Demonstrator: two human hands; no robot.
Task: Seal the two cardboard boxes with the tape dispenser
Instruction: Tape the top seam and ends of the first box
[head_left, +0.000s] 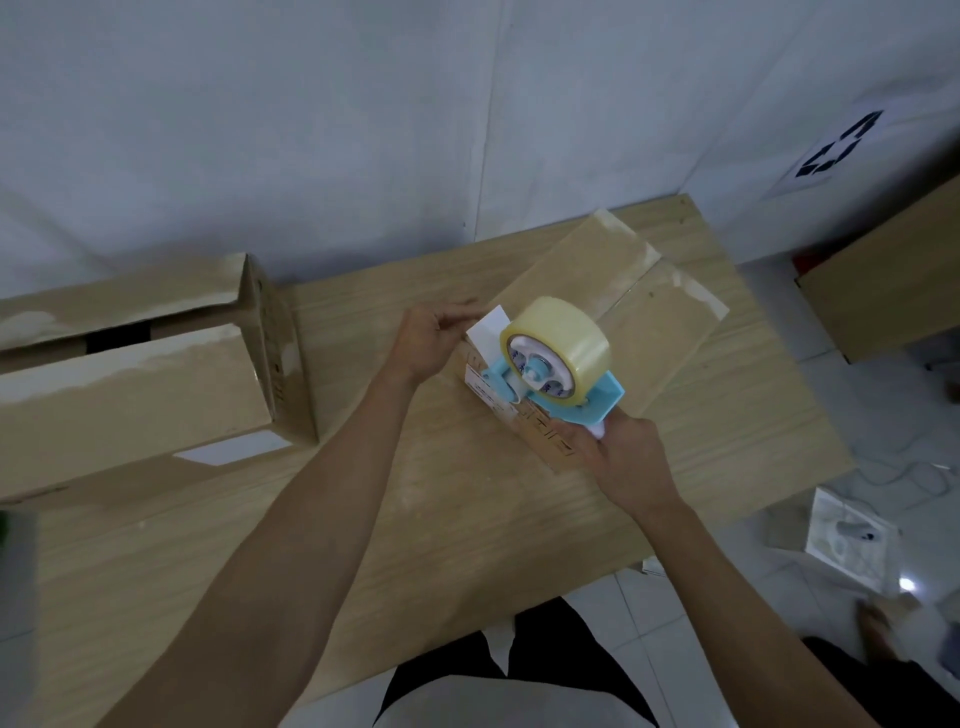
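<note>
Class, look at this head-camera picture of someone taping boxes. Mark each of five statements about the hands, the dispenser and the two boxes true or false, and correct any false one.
1. The right hand grips the handle of the tape dispenser. True.
2. The dispenser sits on the large box at the left. False: it is on the smaller box in the middle of the table.
3. The left hand rests at the smaller box's near-left corner. True.
4. The large box's top flaps are fully closed. False: a dark gap shows between them.
5. The roll on the dispenser is black tape. False: it is clear, yellowish tape.
</note>
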